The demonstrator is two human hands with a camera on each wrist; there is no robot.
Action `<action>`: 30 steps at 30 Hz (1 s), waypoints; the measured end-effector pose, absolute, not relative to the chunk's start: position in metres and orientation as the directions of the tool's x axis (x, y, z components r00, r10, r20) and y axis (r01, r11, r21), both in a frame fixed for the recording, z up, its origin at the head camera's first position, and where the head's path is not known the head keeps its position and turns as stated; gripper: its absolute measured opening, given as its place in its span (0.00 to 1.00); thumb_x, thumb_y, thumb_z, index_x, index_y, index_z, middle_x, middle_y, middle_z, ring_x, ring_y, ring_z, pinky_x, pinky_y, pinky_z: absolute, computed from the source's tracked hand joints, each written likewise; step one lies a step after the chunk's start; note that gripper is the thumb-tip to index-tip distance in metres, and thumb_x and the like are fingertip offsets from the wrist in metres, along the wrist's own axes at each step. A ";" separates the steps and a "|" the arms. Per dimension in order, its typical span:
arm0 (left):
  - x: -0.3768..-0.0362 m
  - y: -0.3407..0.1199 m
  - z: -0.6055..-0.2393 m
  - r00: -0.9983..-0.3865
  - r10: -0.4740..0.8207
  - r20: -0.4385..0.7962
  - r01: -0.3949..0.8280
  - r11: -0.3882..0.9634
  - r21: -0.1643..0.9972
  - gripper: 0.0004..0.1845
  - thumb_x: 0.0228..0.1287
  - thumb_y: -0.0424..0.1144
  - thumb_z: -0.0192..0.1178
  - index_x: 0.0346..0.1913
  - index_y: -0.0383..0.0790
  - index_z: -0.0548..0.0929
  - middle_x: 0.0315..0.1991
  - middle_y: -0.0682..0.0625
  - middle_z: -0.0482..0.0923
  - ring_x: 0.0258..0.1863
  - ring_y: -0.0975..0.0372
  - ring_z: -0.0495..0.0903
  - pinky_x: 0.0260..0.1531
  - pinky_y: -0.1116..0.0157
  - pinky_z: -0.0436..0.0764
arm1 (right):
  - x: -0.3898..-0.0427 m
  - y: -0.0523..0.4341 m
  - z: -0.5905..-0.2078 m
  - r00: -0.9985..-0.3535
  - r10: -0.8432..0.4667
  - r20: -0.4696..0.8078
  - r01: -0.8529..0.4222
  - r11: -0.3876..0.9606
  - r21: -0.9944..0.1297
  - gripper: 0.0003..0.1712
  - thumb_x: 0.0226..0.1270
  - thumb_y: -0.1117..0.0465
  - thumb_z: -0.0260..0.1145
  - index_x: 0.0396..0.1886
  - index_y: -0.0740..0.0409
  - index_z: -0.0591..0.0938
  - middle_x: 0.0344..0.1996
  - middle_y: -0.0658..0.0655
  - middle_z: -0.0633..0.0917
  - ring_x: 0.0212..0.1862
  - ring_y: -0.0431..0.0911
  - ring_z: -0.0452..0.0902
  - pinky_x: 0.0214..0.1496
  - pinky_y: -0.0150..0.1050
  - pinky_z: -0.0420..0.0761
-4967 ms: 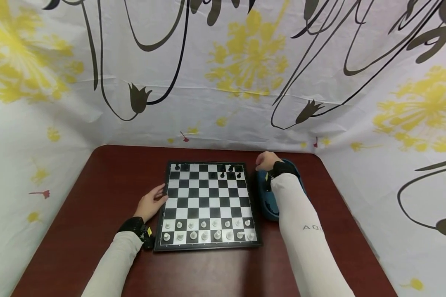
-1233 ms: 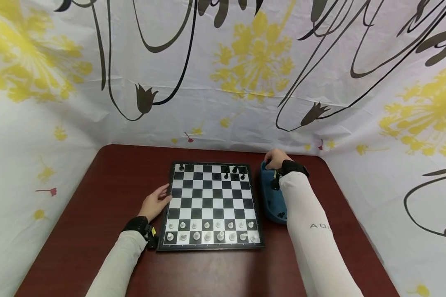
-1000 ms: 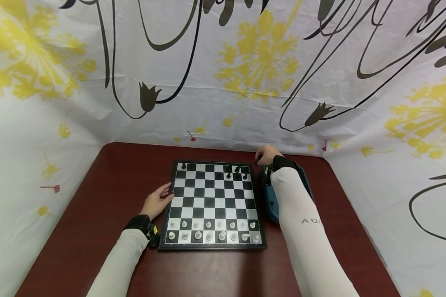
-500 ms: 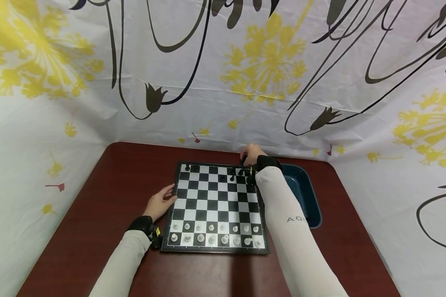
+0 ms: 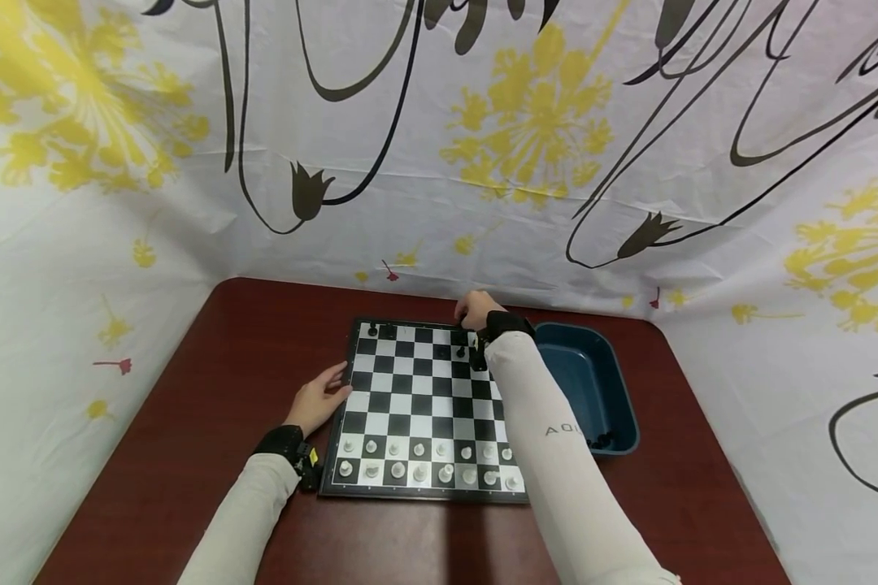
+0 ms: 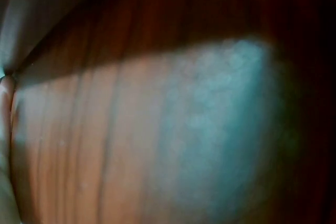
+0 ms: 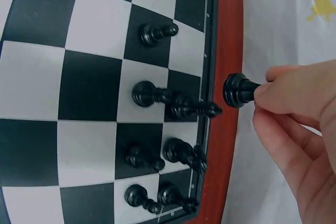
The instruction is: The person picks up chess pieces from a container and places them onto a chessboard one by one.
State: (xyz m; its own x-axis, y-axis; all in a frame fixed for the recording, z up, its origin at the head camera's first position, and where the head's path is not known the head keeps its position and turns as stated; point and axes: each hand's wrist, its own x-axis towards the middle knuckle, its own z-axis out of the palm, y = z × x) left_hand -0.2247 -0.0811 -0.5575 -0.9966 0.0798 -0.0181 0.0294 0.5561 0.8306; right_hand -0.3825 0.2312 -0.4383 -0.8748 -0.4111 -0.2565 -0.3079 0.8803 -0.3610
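Observation:
My right hand (image 5: 475,311) is over the far right edge of the chessboard (image 5: 402,491). In the right wrist view its thumb and fingers pinch a black chess piece (image 7: 239,91), base toward the board; the fingers hide its top, so its kind is unclear. Close by, several black pieces stand on the board, among them a pawn (image 7: 157,33) and a bishop (image 7: 194,106). My left hand (image 5: 318,400) rests against the board's left edge with relaxed fingers. White pieces (image 5: 419,472) fill the two near rows. The left wrist view shows mostly blurred wood.
A blue tray (image 5: 624,382) stands right of the board, with several dark pieces (image 5: 601,440) at its near end, partly behind my right sleeve (image 5: 556,431). The reddish-brown table (image 5: 212,390) meets a patterned white cloth (image 5: 410,219) behind and at the sides.
My right hand reached into the blue tray, came up with a black chess piece, and moved left to the board's far edge, uncovering the tray. The left hand stayed at the board.

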 end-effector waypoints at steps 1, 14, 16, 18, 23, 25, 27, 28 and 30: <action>-0.225 -0.082 -0.557 -0.997 0.079 -0.015 0.031 0.554 0.832 0.30 0.61 0.46 0.57 0.66 0.45 0.65 0.57 0.36 0.70 0.52 0.49 0.75 0.48 0.55 0.77 | -0.379 0.228 -0.437 -0.874 -0.415 -0.252 -0.312 0.878 -0.363 0.11 0.52 0.71 0.59 0.34 0.58 0.83 0.34 0.55 0.82 0.33 0.46 0.74 0.33 0.36 0.74; -0.226 -0.082 -0.561 -0.996 0.086 0.016 0.060 0.541 0.839 0.29 0.61 0.46 0.58 0.65 0.46 0.65 0.56 0.37 0.71 0.52 0.50 0.75 0.47 0.55 0.77 | -0.365 0.206 -0.445 -0.871 -0.444 -0.209 -0.357 0.866 -0.352 0.06 0.50 0.72 0.66 0.30 0.61 0.83 0.31 0.57 0.82 0.35 0.48 0.75 0.36 0.39 0.76; -0.226 -0.083 -0.562 -0.996 0.088 0.017 0.062 0.541 0.838 0.29 0.61 0.46 0.58 0.65 0.46 0.66 0.56 0.37 0.71 0.52 0.50 0.75 0.47 0.55 0.77 | -0.366 0.204 -0.449 -0.871 -0.445 -0.207 -0.357 0.864 -0.355 0.07 0.50 0.72 0.66 0.30 0.61 0.83 0.31 0.57 0.82 0.34 0.48 0.75 0.35 0.38 0.76; -0.226 -0.082 -0.562 -0.996 0.086 0.015 0.059 0.537 0.842 0.29 0.61 0.46 0.58 0.65 0.47 0.66 0.56 0.38 0.72 0.52 0.51 0.75 0.47 0.55 0.77 | -0.367 0.204 -0.452 -0.870 -0.446 -0.211 -0.354 0.862 -0.362 0.06 0.50 0.72 0.66 0.30 0.61 0.83 0.30 0.57 0.82 0.34 0.48 0.75 0.33 0.38 0.76; -0.226 -0.083 -0.563 -0.996 0.081 0.023 0.063 0.531 0.845 0.29 0.60 0.46 0.58 0.64 0.46 0.67 0.56 0.37 0.72 0.52 0.50 0.75 0.47 0.54 0.77 | -0.369 0.202 -0.456 -0.865 -0.457 -0.208 -0.367 0.858 -0.359 0.06 0.51 0.71 0.66 0.30 0.61 0.83 0.31 0.57 0.82 0.33 0.47 0.75 0.32 0.37 0.76; -0.226 -0.084 -0.563 -0.996 0.081 0.029 0.068 0.531 0.845 0.29 0.60 0.47 0.58 0.64 0.46 0.67 0.55 0.38 0.72 0.52 0.50 0.75 0.46 0.55 0.77 | -0.370 0.202 -0.457 -0.867 -0.455 -0.202 -0.370 0.861 -0.349 0.06 0.51 0.71 0.66 0.31 0.61 0.83 0.31 0.56 0.82 0.33 0.47 0.75 0.33 0.37 0.76; -0.227 -0.084 -0.564 -0.996 0.084 0.036 0.076 0.531 0.844 0.29 0.60 0.47 0.58 0.64 0.46 0.67 0.55 0.38 0.72 0.51 0.50 0.76 0.46 0.55 0.78 | -0.370 0.201 -0.456 -0.870 -0.452 -0.199 -0.370 0.863 -0.344 0.06 0.52 0.71 0.65 0.32 0.61 0.83 0.31 0.57 0.82 0.34 0.48 0.75 0.33 0.38 0.76; -0.227 -0.085 -0.564 -0.996 0.083 0.033 0.071 0.525 0.848 0.29 0.60 0.47 0.58 0.64 0.47 0.67 0.55 0.38 0.72 0.52 0.51 0.76 0.46 0.55 0.78 | -0.369 0.201 -0.456 -0.870 -0.451 -0.199 -0.370 0.864 -0.341 0.06 0.52 0.71 0.65 0.31 0.61 0.83 0.32 0.57 0.82 0.34 0.48 0.75 0.34 0.39 0.76; -0.226 -0.085 -0.564 -0.996 0.086 0.031 0.072 0.523 0.849 0.29 0.60 0.47 0.58 0.64 0.47 0.67 0.56 0.38 0.72 0.52 0.51 0.76 0.46 0.55 0.78 | -0.369 0.200 -0.456 -0.870 -0.447 -0.206 -0.364 0.866 -0.343 0.07 0.52 0.71 0.65 0.32 0.62 0.83 0.32 0.57 0.82 0.34 0.48 0.75 0.34 0.39 0.76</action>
State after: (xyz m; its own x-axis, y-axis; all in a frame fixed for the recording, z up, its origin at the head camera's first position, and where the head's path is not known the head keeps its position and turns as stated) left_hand -0.2264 -0.0849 -0.5636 -0.9958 0.0862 0.0314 0.0721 0.5232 0.8491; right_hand -0.3691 0.2000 -0.4557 -0.8703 -0.4475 -0.2057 -0.3642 0.8660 -0.3426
